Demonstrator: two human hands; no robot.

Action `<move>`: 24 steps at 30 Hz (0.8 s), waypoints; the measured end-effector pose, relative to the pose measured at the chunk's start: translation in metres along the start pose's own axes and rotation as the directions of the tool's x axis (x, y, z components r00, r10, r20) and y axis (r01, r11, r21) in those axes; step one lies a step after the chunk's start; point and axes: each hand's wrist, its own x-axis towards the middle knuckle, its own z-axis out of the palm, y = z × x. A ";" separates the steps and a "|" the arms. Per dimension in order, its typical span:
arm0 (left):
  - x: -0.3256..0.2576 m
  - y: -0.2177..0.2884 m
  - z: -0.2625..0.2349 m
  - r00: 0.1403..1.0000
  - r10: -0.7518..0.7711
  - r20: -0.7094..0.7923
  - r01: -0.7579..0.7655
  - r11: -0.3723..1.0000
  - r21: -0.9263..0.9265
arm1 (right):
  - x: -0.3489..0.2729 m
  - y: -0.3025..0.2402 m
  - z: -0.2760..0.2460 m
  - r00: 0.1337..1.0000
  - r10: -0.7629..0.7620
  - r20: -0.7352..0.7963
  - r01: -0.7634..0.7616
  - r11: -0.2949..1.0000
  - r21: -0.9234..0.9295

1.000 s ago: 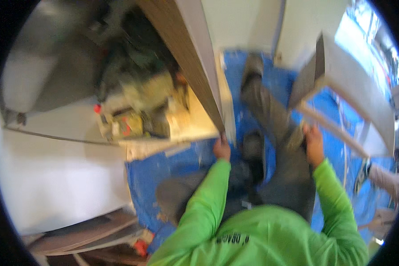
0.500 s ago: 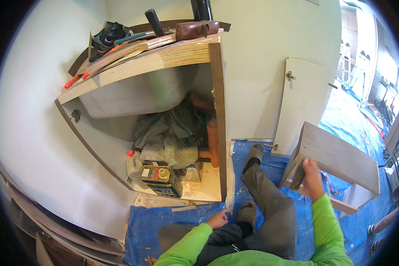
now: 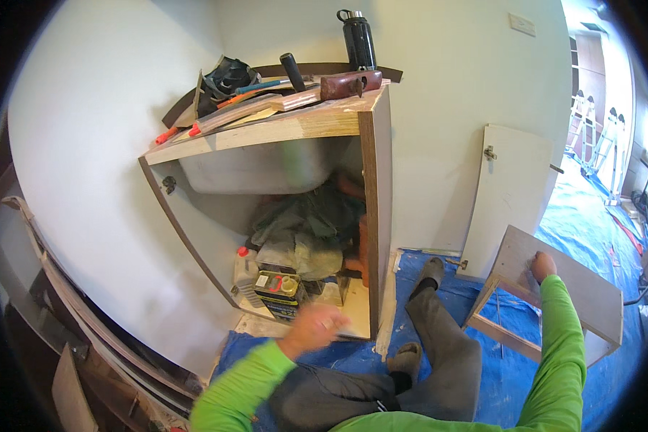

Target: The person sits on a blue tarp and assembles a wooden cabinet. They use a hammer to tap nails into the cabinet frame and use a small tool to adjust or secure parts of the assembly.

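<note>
Standing on the blue plastic sheet point(image 3: 498, 381), the grey-brown wooden box with an open side point(image 3: 587, 291) is touched on top, it seems, by the right hand point(image 3: 543, 266). Its fingers are curled in, maybe so the box is kept steady; whether something small is held in them cannot be told. The left hand point(image 3: 315, 331) is blurred, near the square yellow-and-black can point(image 3: 277, 283), so how wide it is opened cannot be told. The can and the white plastic jug with a red cap point(image 3: 245, 271) are stood upright inside the wooden cabinet with dark brown edges point(image 3: 384, 158), likely so nothing gets spilled. Crumpled grey-green cloths point(image 3: 306, 229) are heaped behind them, perhaps out of the way. On the surface above, the red-brown wooden hand plane point(image 3: 342, 86) is laid near the edge, where it can be reached easily. The tall white board with metal hinges point(image 3: 507, 194) is propped by the wall, maybe so little floor is used up.
</note>
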 end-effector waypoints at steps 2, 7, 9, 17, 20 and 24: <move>0.072 0.020 -0.088 0.952 0.247 -0.182 -0.198 0.948 0.251 | -0.002 0.019 0.009 0.998 -0.039 0.058 0.044 0.996 -0.081; 0.249 0.090 -0.258 0.766 0.376 -0.521 0.044 0.778 0.626 | -0.012 0.014 0.010 0.999 0.009 -0.036 -0.011 0.997 -0.082; 0.297 0.058 -0.306 0.861 0.255 -0.441 0.214 0.604 0.768 | -0.024 -0.008 -0.005 0.998 0.005 -0.069 -0.012 0.995 -0.100; 0.421 -0.080 -0.344 0.928 -0.372 0.017 0.017 0.087 0.996 | -0.041 -0.018 -0.037 0.900 -0.220 -0.376 0.262 0.963 0.064; 0.413 -0.082 -0.346 0.881 -0.459 -0.116 0.262 0.270 0.927 | -0.059 -0.031 -0.062 0.887 -0.233 -0.398 0.311 0.940 0.144; 0.421 -0.060 -0.310 0.915 -0.396 -0.077 0.155 0.168 0.973 | -0.071 -0.018 -0.060 0.875 -0.203 -0.440 0.310 0.932 0.186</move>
